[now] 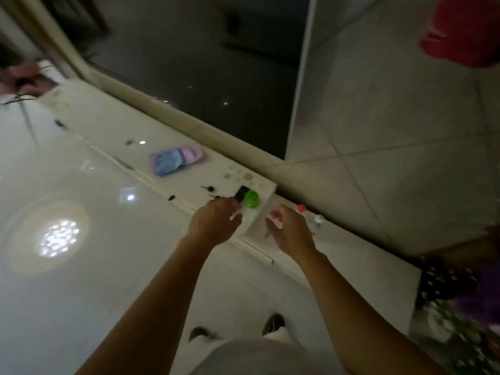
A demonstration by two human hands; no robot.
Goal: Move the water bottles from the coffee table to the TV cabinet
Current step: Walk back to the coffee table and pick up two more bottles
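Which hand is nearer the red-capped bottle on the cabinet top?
Right. The right hand is open just left of the red-capped bottle, not gripping it. The left hand is farther left, by the green lid.

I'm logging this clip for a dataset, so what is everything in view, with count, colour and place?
TV cabinet: one, white, running diagonally below the screen.
TV screen: one, dark, above the cabinet.
Water bottles: two, clear; red-capped bottle and clear-capped bottle, on the cabinet's lower section by the right hand.
Green round lid: one, at the upper section's end.
Small black object: one, beside the green lid.
Purple packet: one, mid-cabinet.
Red object: one, top right, blurred.
Floor: glossy white tiles.
Left hand: open, over the cabinet edge.
Right hand: open, empty.
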